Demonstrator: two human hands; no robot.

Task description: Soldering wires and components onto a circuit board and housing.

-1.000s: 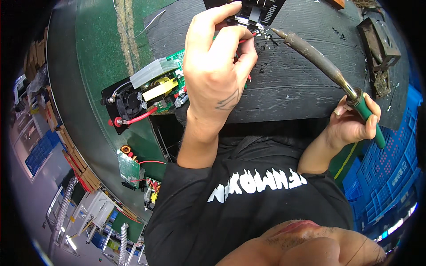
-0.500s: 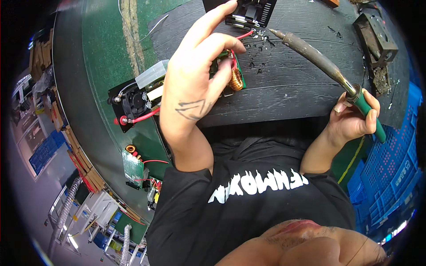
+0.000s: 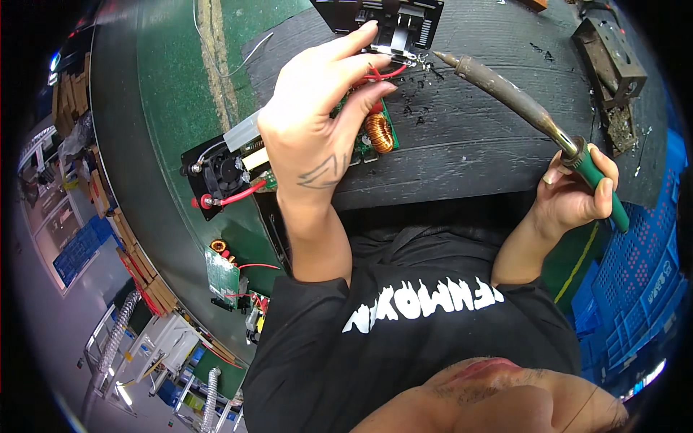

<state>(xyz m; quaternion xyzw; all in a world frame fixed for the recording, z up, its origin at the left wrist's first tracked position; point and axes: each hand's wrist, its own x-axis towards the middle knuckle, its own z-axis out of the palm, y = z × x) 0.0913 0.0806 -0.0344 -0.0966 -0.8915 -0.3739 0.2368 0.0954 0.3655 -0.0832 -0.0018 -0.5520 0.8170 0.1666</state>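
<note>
My left hand [image 3: 317, 123] grips a green circuit board [image 3: 372, 137] with a copper coil, tilted up over the dark work mat [image 3: 469, 144]. Its fingers pinch a red wire [image 3: 386, 72] against a black finned part [image 3: 393, 22] at the top. My right hand [image 3: 577, 195] holds a soldering iron [image 3: 520, 101] by its green handle. The iron's tip points left and hovers just right of the red wire's end.
A black fan unit [image 3: 220, 177] with red wire lies left of the board. A second green board [image 3: 222, 274] sits on the green conveyor belt [image 3: 159, 108] below it. A metal iron stand [image 3: 610, 65] is at top right, blue crates [image 3: 635, 281] at right.
My left hand has rolled over and lifted the board, exposing the copper coil. The soldering iron has stayed almost still.
</note>
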